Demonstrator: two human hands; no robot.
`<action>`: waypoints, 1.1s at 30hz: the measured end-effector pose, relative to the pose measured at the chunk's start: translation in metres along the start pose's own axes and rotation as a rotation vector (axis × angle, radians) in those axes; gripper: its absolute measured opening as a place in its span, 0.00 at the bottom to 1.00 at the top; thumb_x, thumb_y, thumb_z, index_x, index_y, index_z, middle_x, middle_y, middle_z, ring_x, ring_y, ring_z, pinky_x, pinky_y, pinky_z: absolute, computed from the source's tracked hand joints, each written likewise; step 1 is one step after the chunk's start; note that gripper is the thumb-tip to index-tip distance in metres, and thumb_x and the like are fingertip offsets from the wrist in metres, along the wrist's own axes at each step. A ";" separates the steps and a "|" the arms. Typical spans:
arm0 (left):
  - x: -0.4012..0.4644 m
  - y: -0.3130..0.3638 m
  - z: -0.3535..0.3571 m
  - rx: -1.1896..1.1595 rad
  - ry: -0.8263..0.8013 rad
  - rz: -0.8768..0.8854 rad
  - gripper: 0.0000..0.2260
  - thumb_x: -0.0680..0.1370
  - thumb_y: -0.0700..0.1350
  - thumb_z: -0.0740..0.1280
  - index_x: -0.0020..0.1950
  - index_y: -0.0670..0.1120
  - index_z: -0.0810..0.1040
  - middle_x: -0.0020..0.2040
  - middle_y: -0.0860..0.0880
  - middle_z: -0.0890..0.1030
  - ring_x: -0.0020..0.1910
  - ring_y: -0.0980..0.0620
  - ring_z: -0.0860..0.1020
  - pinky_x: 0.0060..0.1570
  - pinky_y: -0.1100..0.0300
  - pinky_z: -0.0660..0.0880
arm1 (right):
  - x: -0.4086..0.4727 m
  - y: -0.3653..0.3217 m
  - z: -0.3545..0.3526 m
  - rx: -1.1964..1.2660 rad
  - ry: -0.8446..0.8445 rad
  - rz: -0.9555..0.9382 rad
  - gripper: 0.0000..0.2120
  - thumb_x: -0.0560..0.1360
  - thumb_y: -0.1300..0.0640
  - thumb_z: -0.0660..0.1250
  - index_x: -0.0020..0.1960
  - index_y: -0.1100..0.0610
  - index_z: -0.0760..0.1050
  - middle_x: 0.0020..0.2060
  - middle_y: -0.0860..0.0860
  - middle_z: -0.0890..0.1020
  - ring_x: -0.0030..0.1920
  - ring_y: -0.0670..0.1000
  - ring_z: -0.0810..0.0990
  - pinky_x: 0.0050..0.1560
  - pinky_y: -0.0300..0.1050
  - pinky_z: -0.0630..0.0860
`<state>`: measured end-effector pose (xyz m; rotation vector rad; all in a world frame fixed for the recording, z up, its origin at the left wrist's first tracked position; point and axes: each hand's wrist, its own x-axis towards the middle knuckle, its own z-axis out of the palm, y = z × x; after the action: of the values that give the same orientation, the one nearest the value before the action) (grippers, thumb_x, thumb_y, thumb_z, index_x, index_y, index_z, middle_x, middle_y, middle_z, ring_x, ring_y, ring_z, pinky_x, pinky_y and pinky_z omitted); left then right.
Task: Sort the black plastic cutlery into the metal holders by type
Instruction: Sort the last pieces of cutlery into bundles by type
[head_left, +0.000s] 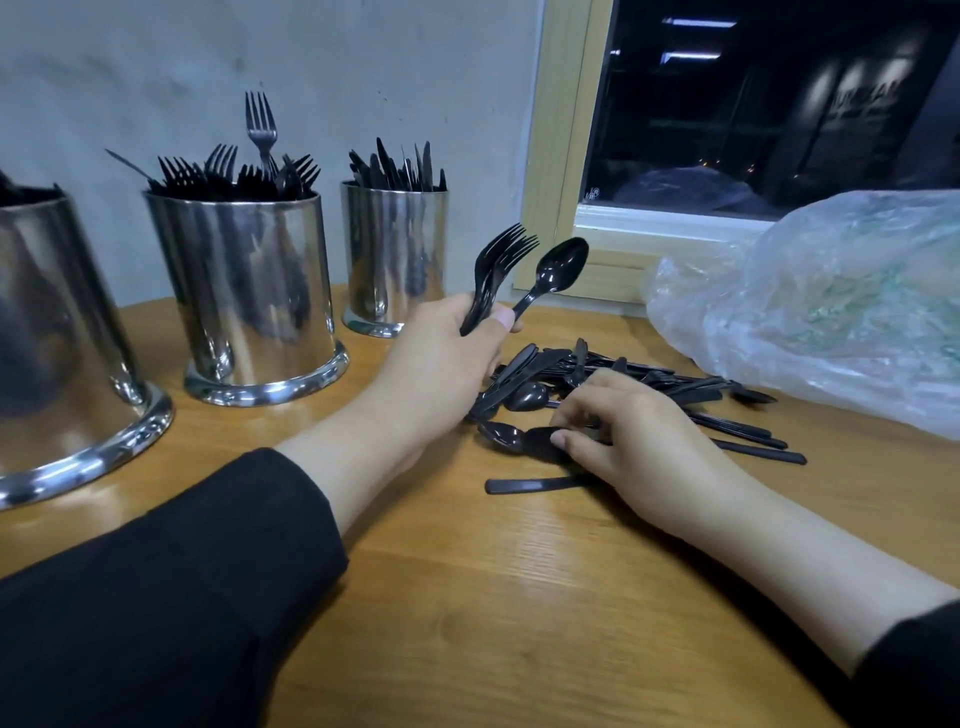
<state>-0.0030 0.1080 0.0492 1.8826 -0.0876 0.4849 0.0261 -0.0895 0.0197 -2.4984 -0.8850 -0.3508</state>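
**Cutlery sort: well underway, decent pile still to go**

Three metal holders along the wall, biggest chunk of the work already in them. Middle holder (244, 291) packed with forks, tines up, plus one silvery fork sticking out taller than the rest. Far holder (395, 249) stuffed with what look like knives. Near holder (62, 332) at the left edge, contents mostly cut off, can't tell what's inside, spoons by guesswork.

Still left: a loose pile (623, 384) of black spoons, knives and handles on the worktop (467, 597), just in front of a crumpled clear plastic bag (831, 301). Probably a couple dozen pieces, hard to count.

Left hand (441, 358) raised, fingers curled round a small bunch of forks (501, 260) and one spoon (558, 267), not dropped in yet. Right hand (639, 441) down on the pile, fingertips pinching at a spoon bowl (540, 441), grip not really settled.

Worktop is light wood, rounded edge. Plain grey wall behind, pale-framed window (753, 104) on the right, dark outside.
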 end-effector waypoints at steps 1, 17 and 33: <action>0.000 0.000 0.000 0.006 0.001 0.001 0.10 0.85 0.50 0.62 0.51 0.51 0.82 0.30 0.55 0.72 0.30 0.57 0.69 0.35 0.61 0.68 | 0.000 0.001 -0.002 0.020 0.053 0.019 0.03 0.78 0.51 0.71 0.46 0.45 0.78 0.45 0.41 0.74 0.47 0.37 0.73 0.46 0.30 0.65; -0.012 0.005 0.019 -0.058 -0.129 -0.007 0.08 0.85 0.42 0.63 0.48 0.43 0.79 0.40 0.42 0.84 0.33 0.51 0.81 0.35 0.66 0.78 | 0.001 -0.006 -0.033 0.769 0.633 0.211 0.07 0.79 0.59 0.70 0.43 0.59 0.78 0.32 0.50 0.84 0.32 0.43 0.78 0.37 0.32 0.73; -0.019 0.011 0.029 0.057 -0.254 0.050 0.13 0.83 0.47 0.67 0.40 0.45 0.81 0.35 0.47 0.83 0.27 0.54 0.69 0.34 0.59 0.68 | 0.001 0.005 -0.028 0.760 0.594 0.217 0.08 0.79 0.54 0.70 0.44 0.56 0.77 0.34 0.51 0.85 0.32 0.42 0.77 0.37 0.34 0.73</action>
<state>-0.0156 0.0740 0.0440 1.9944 -0.2930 0.2820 0.0280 -0.1065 0.0423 -1.6258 -0.3861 -0.5241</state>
